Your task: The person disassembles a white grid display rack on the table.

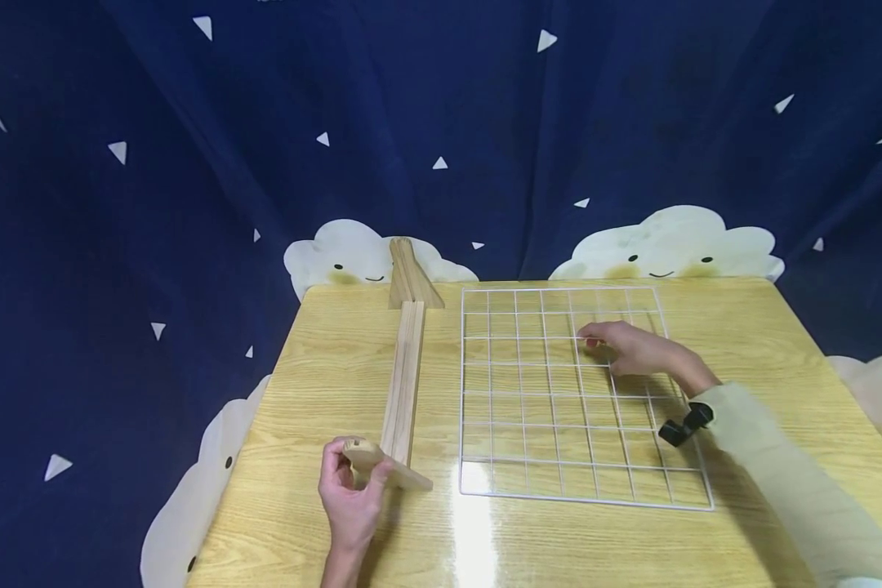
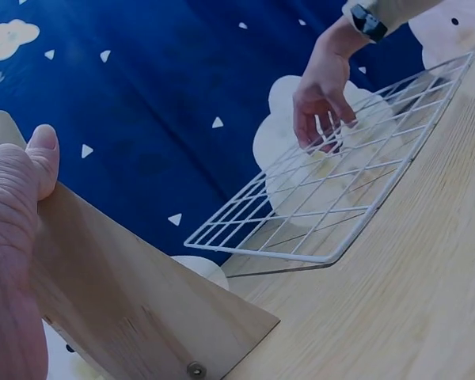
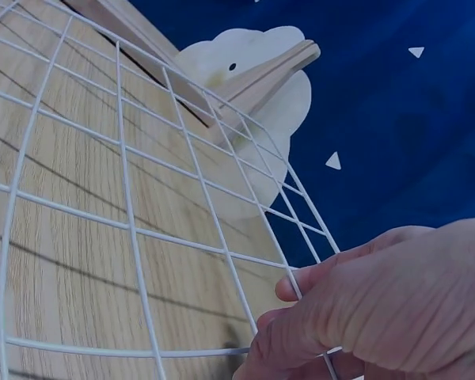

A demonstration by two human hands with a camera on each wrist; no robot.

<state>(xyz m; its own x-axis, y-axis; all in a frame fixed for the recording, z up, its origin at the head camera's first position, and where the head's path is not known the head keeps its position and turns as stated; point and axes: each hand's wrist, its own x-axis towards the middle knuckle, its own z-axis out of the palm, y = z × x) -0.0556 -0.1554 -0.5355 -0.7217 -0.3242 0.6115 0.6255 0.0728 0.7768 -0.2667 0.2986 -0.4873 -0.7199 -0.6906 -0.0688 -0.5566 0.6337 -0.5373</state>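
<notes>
In the head view, my left hand [image 1: 353,500] grips the top of a flat wooden end piece [image 1: 403,474] at the near end of a long wooden bar [image 1: 403,380]. The left wrist view shows the thumb on this tapered board [image 2: 134,285], which has a metal bolt low on it. A matching wooden end piece [image 1: 414,282] stands upright at the bar's far end. To the right is a white wire grid panel [image 1: 461,392]. My right hand [image 1: 635,349] holds it by its wires, fingertips curled through the openings. Shadows in the wrist views show the panel raised off the table.
The pale wood-grain table [image 1: 279,498] lies under everything. A dark blue curtain [image 1: 441,98] with white triangles and clouds hangs behind it and along its sides. A black strap-like device [image 1: 685,425] sits on the right wrist, over a light sleeve [image 1: 801,482].
</notes>
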